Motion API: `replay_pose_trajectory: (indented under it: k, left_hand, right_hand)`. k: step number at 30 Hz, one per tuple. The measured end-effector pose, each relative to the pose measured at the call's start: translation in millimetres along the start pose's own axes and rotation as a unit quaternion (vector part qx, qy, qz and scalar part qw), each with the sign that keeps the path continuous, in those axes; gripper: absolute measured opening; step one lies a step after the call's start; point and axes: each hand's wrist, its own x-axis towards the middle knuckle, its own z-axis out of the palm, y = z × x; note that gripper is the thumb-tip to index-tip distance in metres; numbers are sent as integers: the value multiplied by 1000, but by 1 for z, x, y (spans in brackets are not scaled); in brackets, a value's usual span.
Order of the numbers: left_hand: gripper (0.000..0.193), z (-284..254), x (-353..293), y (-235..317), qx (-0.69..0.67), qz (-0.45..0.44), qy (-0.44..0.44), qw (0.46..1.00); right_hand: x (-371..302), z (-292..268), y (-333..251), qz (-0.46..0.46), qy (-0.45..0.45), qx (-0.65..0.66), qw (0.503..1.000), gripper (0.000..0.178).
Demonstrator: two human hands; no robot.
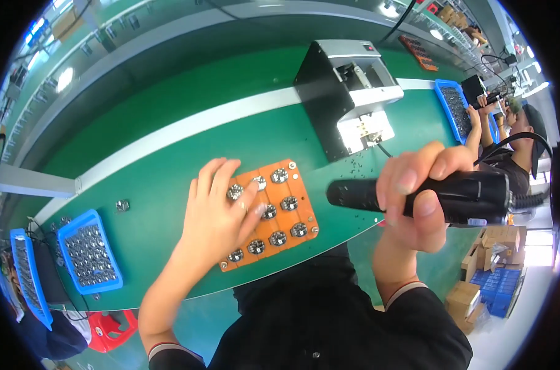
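Note:
My right hand (418, 194) is wrapped round a black electric screwdriver (471, 196), held in the air right of the fixture with its tip end pointing left. A cord runs from its back end. My left hand (215, 213) lies over the left side of an orange fixture board (297, 216), fingers stretched out and apart. Its fingertips are close to the small round metal parts (280, 176) seated in rows on the board; whether they touch one cannot be made out. Part of the board's left side is hidden under that hand.
Beyond the fixture stands a black and silver screw feeder (348, 92), with tiny dark screws (357, 166) scattered beside it. At left, a blue tray (114, 285) holds many metal parts; one loose part (122, 205) lies nearby. Another blue tray (443, 102) and a co-worker (523, 145) are at right.

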Motion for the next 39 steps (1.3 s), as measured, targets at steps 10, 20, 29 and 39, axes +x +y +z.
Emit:
replay_pose_trajectory:
  k: [10,20,29,39]
  left_hand:
    - [34,5,-24,35,-3,39,-51,998]
    - [28,9,-19,48,16,-19,-82,996]
    - [23,9,-12,54,46,-36,-121,991]
    - [23,10,-11,51,33,-38,-116,992]
  right_hand:
    - [-36,-72,-18,32,65,-62,995,35]
    - [31,-126,-27,-110,11,-26,994,31]
    - [60,-132,-10,-91,-32,-170,981,23]
    - [62,-133,5,-61,-16,-173,983,26]
